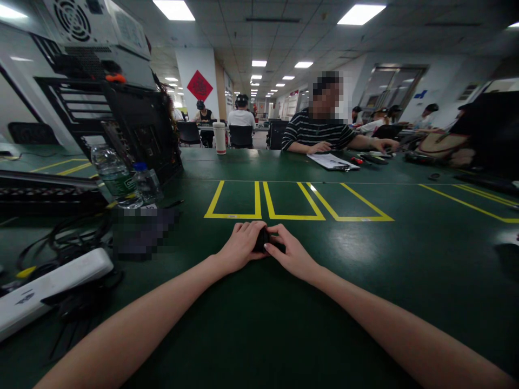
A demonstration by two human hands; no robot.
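Both hands meet in the middle of the view, just in front of the yellow-taped outlines on the green tabletop. Between them is a small black object, mostly covered by fingers, so its kind does not show clearly. My left hand wraps round its left side, fingers curled over the top. From the right, my right hand grips it with the thumb low and the fingers above. The object sits at or just above the table surface; I cannot tell which.
Yellow tape marks several outlines ahead. On the left stand a computer case, a water bottle, a smaller blue-capped bottle and a white power strip with cables. Across the table a person sits by a clipboard; a white tumbler stands nearby.
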